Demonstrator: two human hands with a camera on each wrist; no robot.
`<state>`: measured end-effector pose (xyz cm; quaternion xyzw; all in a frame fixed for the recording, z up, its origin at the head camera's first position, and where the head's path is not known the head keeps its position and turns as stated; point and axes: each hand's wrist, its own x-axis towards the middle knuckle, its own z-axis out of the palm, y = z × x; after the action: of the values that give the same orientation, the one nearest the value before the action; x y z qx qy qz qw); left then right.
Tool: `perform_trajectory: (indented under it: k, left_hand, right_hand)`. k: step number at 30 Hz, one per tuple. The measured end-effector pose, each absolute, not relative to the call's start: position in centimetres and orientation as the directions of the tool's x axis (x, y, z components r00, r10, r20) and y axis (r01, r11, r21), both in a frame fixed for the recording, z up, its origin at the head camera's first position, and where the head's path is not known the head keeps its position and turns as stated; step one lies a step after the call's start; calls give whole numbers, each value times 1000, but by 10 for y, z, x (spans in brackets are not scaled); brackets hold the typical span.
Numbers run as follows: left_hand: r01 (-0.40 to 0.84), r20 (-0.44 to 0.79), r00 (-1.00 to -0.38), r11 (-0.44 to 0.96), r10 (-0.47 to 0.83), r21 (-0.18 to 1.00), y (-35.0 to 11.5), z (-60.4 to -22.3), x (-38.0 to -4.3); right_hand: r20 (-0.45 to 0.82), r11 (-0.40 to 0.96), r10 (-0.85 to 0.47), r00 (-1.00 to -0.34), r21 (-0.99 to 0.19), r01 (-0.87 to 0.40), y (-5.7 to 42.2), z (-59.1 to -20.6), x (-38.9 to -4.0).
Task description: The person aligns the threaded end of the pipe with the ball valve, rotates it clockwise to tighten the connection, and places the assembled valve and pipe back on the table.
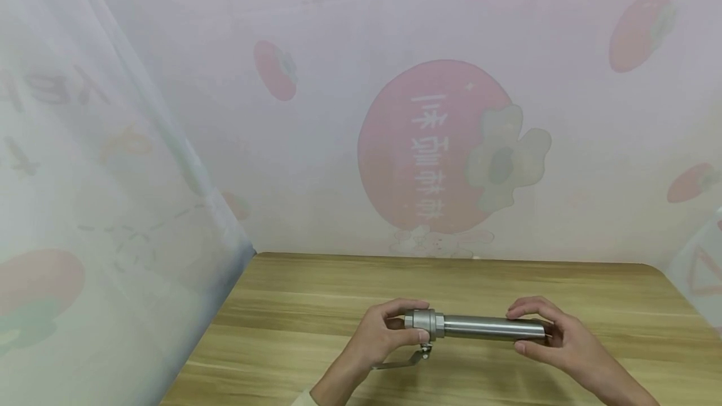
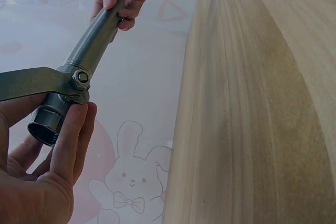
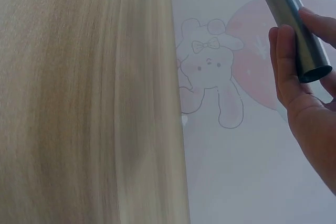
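Note:
My left hand [image 1: 376, 334] grips a metal ball valve [image 1: 424, 324] by its body, thumb on the near side and fingers on the far side. The valve's lever handle [image 1: 397, 364] points back toward the left wrist; the left wrist view shows its nut and the valve's open threaded end [image 2: 44, 132]. A straight steel pipe [image 1: 491, 327] meets the valve's right end in one line. Around the pipe's free end, my right hand [image 1: 564, 340] holds it between thumb and fingers. The pipe's hollow end [image 3: 316, 73] faces the right wrist camera. Any thread at the joint is hidden.
Beneath the hands lies a wood-grain table [image 1: 304, 299] with rounded far corners. A pale curtain [image 1: 316, 161] printed with red fruit and a rabbit hangs behind it. Another curtain panel [image 1: 84, 193] runs along the left side.

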<state>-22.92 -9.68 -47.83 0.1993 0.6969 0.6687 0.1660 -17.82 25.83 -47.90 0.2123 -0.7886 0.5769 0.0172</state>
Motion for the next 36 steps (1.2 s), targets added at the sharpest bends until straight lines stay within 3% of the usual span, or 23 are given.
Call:
perform_trajectory:
  k: [9,20,36]
  left_hand:
    - [57,32,-869,35,494,998,-96,-478,-229]
    - [54,33,-866,29,498,998,-97,-478,-229]
    - [51,33,-866,22,499,998,-97,-477,-228]
  right_hand:
    - [263,260,-315,-912,-900,-350,259,-478,-177]
    - [152,288,-275,-949,-929,-233,262,-479,-176]
    - [262,298,-250,-932,-895,-331,258,-476,-176]
